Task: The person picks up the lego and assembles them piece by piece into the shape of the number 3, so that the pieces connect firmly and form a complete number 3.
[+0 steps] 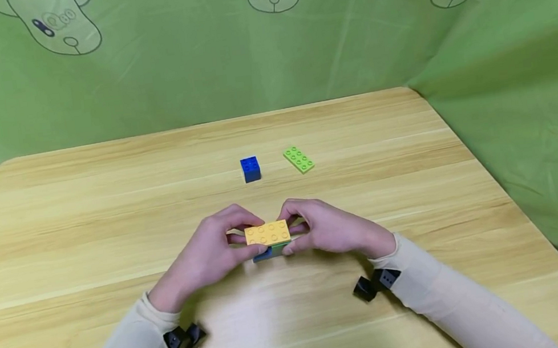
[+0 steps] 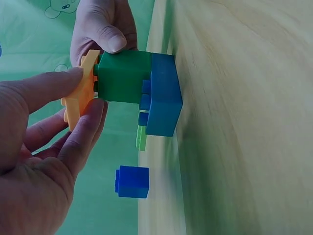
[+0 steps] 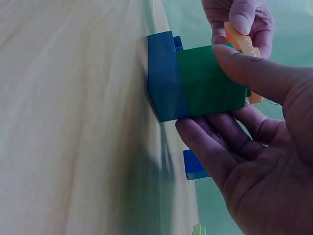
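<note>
Just on the six o'clock side of the middle of the wood-grain tabletop (image 1: 108, 216), a small stack of toy bricks stands between two hands. Its base is a long blue studded brick (image 2: 165, 95); on that sits a squarer green brick (image 2: 124, 77), and uppermost is a thin yellow-orange plate (image 1: 267, 234) with two rows of four studs. From the stack, the left hand (image 1: 213, 250) comes in at nine o'clock, pinching the plate between thumb and fingers, while the right hand (image 1: 328, 227) at three o'clock grips the green brick, thumb on its near face. This opposed hold probably steadies the lower bricks and leaves the plate free to be angled; it looks tilted against the green studs, with a gap showing. Whether the base touches the wood, I cannot tell.

At twelve o'clock of the stack rests a deep-blue cube-shaped brick (image 1: 251, 169), and at one o'clock a flat lime-green plate (image 1: 298, 159), studs upward, both perhaps set there to leave working room. The bricks look like smooth, hard plastic with crisp edges and round studs; the green backdrop (image 1: 226, 71) at twelve o'clock is creased, softer sheeting.
</note>
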The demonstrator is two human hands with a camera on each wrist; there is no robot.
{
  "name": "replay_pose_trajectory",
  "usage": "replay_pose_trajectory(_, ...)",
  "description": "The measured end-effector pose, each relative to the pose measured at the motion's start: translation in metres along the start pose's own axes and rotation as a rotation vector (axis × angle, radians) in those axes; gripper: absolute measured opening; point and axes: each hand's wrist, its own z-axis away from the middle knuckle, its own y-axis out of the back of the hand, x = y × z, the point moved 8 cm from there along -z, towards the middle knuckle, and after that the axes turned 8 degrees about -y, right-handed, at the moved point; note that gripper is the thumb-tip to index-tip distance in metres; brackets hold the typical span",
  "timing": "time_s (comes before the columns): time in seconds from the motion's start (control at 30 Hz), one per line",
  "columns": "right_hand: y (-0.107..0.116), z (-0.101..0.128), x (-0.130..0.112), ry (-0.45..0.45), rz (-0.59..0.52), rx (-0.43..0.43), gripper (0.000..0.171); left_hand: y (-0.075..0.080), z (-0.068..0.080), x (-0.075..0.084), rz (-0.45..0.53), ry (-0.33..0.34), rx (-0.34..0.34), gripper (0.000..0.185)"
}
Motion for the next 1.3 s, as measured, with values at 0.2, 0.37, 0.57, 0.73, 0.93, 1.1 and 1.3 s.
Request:
replay_pose_trajectory(0.2, -0.0003, 0.0006, -0.0008, -0.004, -0.017, -0.006, 0.033, -0.0011, -0.0004, 0.0018, -0.022, -0.014, -0.007, 0.031)
replay_pose_trajectory(0.37, -0.0007, 0.0013, -0.0006, 0.0, -0.028, -0.009, 0.033, -0.0026, -0.0007, 0.0023, -0.015, -0.01, -0.006, 0.031)
replay_pose_trajectory(0.57, -0.0012, 0.002, -0.001, 0.021, -0.044, -0.007, 0.034, -0.0031, -0.0007, 0.0023, -0.029, 0.006, 0.004, 0.031)
replay_pose_trajectory(0.73, -0.0017, 0.0019, 0.001, 0.02, -0.067, -0.009, 0.034, -0.0029, -0.0013, 0.0042, -0.078, 0.006, 0.003, 0.031)
replay_pose_trajectory(0.93, -0.0017, 0.0022, -0.0003, 0.032, -0.072, -0.013, 0.035, -0.0019, -0.0029, 0.007, -0.131, 0.006, -0.008, 0.031)
replay_pose_trajectory(1.1, -0.0015, 0.0048, -0.003, 0.077, -0.066, -0.035, 0.037, -0.0018, -0.0041, 0.0067, -0.14, 0.011, -0.016, 0.03)
replay_pose_trajectory(1.3, 0.0002, 0.0099, -0.0058, 0.118, 0.037, -0.048, 0.046, -0.0017, -0.0041, 0.0044, -0.13, 0.035, -0.021, 0.028)
